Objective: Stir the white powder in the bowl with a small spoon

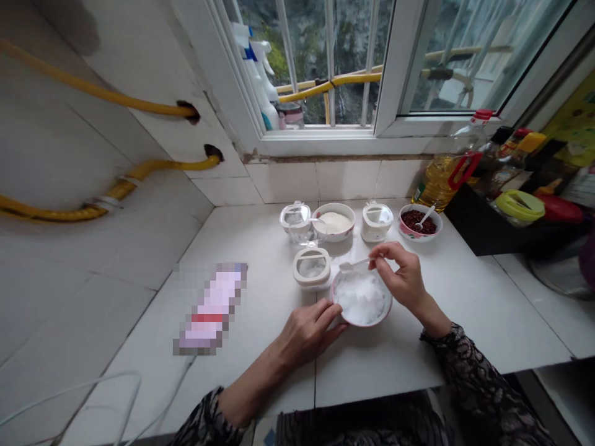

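My right hand (pixel 398 275) pinches a small white spoon (pixel 354 264) over the back rim of a bowl of white powder (pixel 361 298). The fingers of my left hand (pixel 316 323) hold the bowl's left side. Just behind the bowl to the left stands a lidded clear jar (pixel 312 267). Farther back are another clear jar (pixel 296 222), a bowl of pale grains (pixel 334 222) with a spoon in it, a jar with white contents (pixel 376 223), and a bowl of dark red beans (pixel 419 223) with a white spoon.
A pixelated pinkish object (pixel 214 306) lies on the white tiled counter (pixel 260 371) at the left, with a cable below. An oil bottle (pixel 441 173) and a black rack (pixel 474 217) of bottles stand back right. Spray bottles (pixel 264 80) are by the window.
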Available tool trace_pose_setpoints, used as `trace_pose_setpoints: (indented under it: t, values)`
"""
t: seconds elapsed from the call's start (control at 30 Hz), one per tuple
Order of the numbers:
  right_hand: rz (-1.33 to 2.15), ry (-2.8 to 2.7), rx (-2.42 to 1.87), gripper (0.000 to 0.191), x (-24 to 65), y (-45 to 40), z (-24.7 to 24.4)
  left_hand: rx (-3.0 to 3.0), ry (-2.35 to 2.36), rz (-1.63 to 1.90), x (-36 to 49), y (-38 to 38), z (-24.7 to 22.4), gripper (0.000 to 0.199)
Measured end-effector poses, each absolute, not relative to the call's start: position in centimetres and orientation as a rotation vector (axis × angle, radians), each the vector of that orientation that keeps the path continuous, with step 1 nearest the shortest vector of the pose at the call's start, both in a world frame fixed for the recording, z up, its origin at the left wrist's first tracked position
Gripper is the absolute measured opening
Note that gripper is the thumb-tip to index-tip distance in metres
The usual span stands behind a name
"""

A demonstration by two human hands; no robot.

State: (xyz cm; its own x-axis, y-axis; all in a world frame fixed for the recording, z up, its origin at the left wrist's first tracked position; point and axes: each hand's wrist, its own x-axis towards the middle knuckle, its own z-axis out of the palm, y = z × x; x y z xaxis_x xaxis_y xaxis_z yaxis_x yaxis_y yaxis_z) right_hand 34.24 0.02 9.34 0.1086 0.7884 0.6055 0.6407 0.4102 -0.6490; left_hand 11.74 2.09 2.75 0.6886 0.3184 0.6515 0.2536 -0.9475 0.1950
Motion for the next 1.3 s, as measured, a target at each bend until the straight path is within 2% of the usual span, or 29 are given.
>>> trace_pose_setpoints:
  t: [0.37, 0.7, 0.77, 0.97, 1.3]
  values:
    - [0.286, -1.804, -1.331, 0.017, 33.5, 0.4, 8.2, 2.808, 0.473, 1.104, 11.7, 2.0, 2.8, 0.017]
    - [0.808, -1.290, -1.419, 0.012, 34.5, 1.0, 8.4, 2.817, 0.461, 1.112, 11.7, 2.0, 2.8, 0.016]
    - [0.768, -1.315, -1.433, 0.012, 34.6, 1.0, 8.4, 2.814, 0.465, 1.110, 11.7, 2.1, 2.7, 0.016]
    - [0.314, -1.622, -1.519, 0.015, 34.3, 0.8, 8.2, 2.807, 0.462, 1.104, 11.7, 2.1, 2.8, 0.016]
    - [0.171, -1.673, -1.545, 0.015, 34.6, 0.9, 7.8, 2.804, 0.463, 1.108, 11.8, 2.1, 2.8, 0.016]
